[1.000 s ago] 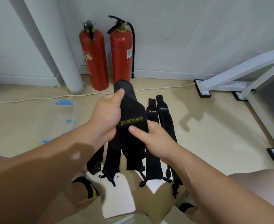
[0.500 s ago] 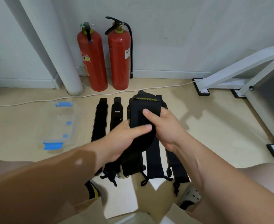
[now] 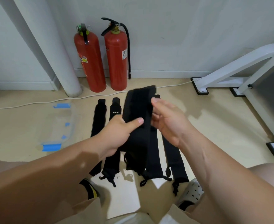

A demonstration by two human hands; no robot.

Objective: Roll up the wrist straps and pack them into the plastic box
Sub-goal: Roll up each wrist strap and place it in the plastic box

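Note:
I hold one black wrist strap (image 3: 137, 110) up over the floor, its top end folded over. My left hand (image 3: 118, 135) grips its middle, thumb across the front. My right hand (image 3: 168, 120) pinches its right edge near the top with the fingertips. Several more black wrist straps (image 3: 99, 120) lie flat side by side on the floor beneath. The clear plastic box (image 3: 60, 125) with blue clips sits on the floor to the left, with nothing visible inside.
Two red fire extinguishers (image 3: 116, 57) stand against the back wall beside a white pipe (image 3: 55, 55). A white cable (image 3: 36, 102) runs along the floor. A white metal frame (image 3: 239, 68) stands at the right. My knees and shoes fill the bottom.
The strap has turned so its plain side faces me and its top end is raised. My right hand slid from across the front to the strap's right edge; my left thumb stays across it.

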